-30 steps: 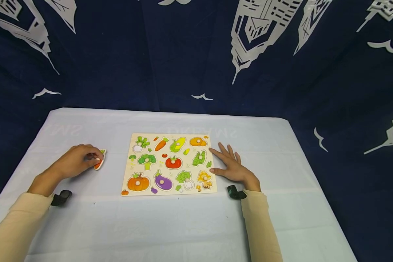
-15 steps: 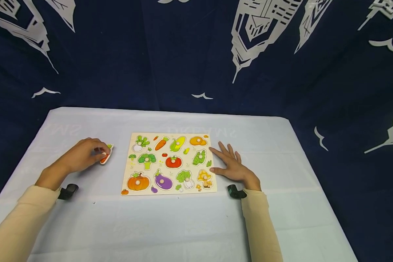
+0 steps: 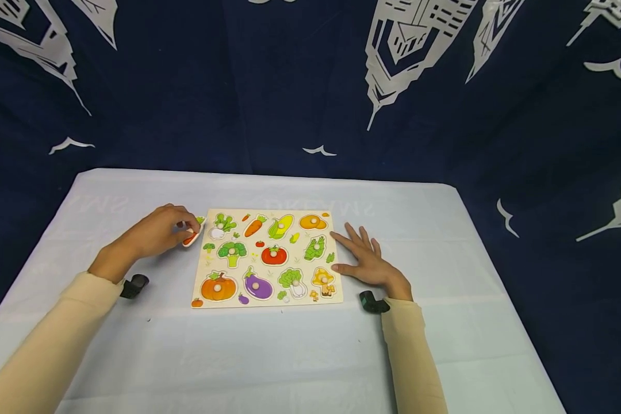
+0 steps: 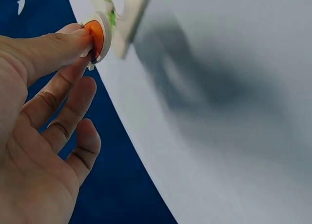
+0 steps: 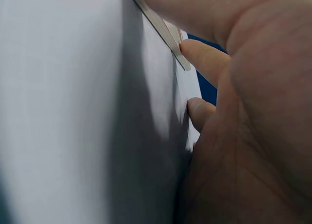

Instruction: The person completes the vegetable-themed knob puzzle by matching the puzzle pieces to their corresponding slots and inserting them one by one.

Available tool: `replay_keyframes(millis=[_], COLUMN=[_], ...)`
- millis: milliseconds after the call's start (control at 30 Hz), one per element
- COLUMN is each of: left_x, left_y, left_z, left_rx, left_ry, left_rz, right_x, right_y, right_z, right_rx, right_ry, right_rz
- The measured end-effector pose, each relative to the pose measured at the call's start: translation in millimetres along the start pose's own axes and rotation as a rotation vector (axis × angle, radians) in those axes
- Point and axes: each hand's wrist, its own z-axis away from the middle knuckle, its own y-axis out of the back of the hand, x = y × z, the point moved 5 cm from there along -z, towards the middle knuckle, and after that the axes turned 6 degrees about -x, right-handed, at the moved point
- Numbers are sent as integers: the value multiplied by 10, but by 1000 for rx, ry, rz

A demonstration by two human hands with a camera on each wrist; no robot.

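Observation:
In the head view a wooden vegetable puzzle board [image 3: 275, 302] lies flat on the white-covered table. Just off its upper left edge, my left hand [image 3: 159, 233] holds an orange-red, green-topped carrot puzzle piece [image 3: 192, 237]. The left wrist view shows thumb and forefinger pinching that piece [image 4: 100, 37], the other fingers loosely bent. My right hand [image 3: 370, 264] is spread at the board's right side, thumb and forefinger touching its edge. Most pictures on the board carry a round knob; the carrot picture [image 3: 255, 226] in the top row shows none that I can make out.
The white tablecloth [image 3: 269, 362] extends around the board to the table's edges. Behind the table hangs a dark blue cloth [image 3: 290, 86] with white building and bird prints. A black wrist camera [image 3: 134, 286] sits at the left cuff.
My left hand has moved right and a little away from me with the carrot piece, from well left of the board to beside its edge. The right hand has stayed put.

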Motion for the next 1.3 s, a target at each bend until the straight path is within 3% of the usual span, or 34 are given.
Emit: replay_keyframes(millis=[567,967,1300], left_x=[354,439,579], left_y=[-172,-341,-400], left_z=[-525,-743,-860], left_rx=[-62,-112,-135], left_ry=[-33,-26,-24], left_rz=[41,36,20], right_x=[24,26,19], right_y=[0,-1,-2], right_z=[-3,-18,-12], right_rx=[-2,-2,-4], right_ry=[1,17,19], right_rz=[-6,-6,-6])
